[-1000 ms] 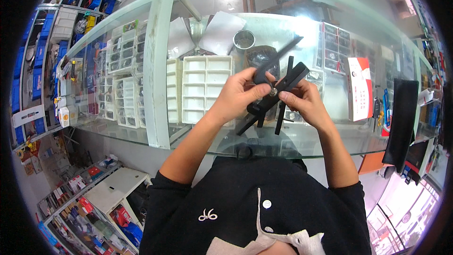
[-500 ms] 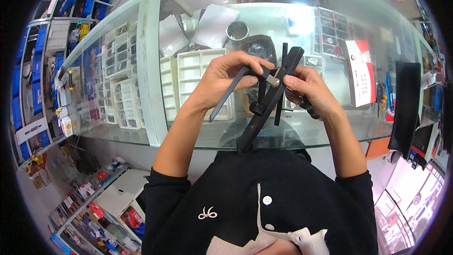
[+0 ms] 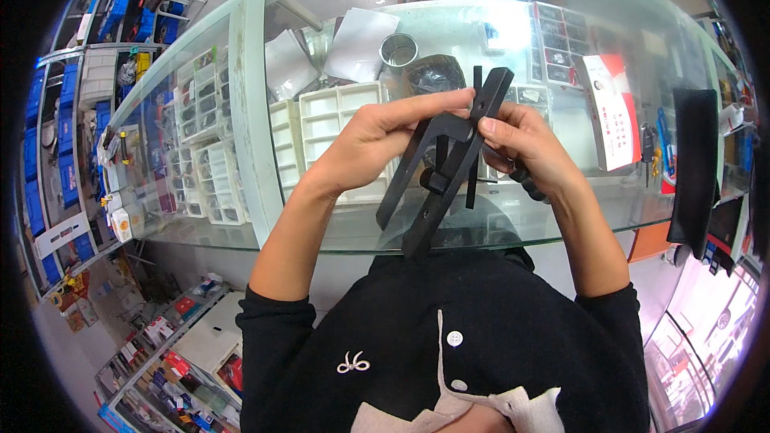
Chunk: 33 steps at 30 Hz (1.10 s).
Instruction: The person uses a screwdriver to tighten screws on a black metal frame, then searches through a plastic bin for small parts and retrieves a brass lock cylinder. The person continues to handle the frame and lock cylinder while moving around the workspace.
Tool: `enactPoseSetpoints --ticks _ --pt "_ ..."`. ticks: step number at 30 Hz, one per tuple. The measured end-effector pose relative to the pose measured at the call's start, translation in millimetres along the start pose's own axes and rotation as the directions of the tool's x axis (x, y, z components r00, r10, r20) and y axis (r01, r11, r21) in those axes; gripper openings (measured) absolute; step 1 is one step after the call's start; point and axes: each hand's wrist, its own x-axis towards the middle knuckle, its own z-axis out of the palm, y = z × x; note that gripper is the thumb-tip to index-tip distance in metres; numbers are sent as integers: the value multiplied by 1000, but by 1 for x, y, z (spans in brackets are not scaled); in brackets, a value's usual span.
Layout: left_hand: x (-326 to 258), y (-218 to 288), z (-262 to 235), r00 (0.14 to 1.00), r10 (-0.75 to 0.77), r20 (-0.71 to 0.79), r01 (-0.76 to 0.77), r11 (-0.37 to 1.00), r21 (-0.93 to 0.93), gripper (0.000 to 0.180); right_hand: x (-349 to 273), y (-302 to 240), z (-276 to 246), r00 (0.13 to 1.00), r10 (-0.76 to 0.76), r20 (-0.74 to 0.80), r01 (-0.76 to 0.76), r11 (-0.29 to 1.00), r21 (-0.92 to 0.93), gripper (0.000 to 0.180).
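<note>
Glass counter (image 3: 561,216) fills the upper frame, white compartment trays (image 3: 337,112) beneath it. At centre, the left hand (image 3: 377,140) and right hand (image 3: 525,140) both pinch a black strap assembly (image 3: 453,164) — held just above the glass.

Two bare hands, a left hand (image 3: 373,144) and a right hand (image 3: 525,144), gripped one black jointed plastic frame (image 3: 449,164). Under the glass countertop (image 3: 561,216) sat two white compartmented plastic trays (image 3: 321,124), one round metal tin (image 3: 398,51) and one red-and-white card (image 3: 611,108).

Black strap (image 3: 449,168), white trays (image 3: 337,120), red-white card (image 3: 609,108).
</note>
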Motion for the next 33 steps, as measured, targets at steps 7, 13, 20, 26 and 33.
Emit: enactPoseSetpoints --ticks 7,13,20,26,33 --pt "-3 -2 25 950 -221 -220 154 946 -286 41 -2 -10 0 979 -181 -97 168 977 -133 32" --pt "0 4 24 948 -304 -96 280 937 -208 52 -2 -14 5 951 -300 -71 261 908 -327 32" --pt "13 11 21 935 -295 -197 301 954 1 43 -3 -17 10 917 -398 30 317 680 -661 37" --pt "15 -4 27 915 -333 -228 336 942 -25 34 4 1 8 859 -512 -18 389 674 -628 40" --pt "13 -22 29 903 -344 -257 347 937 -36 36 15 22 -10 864 -504 1 377 645 -665 33"
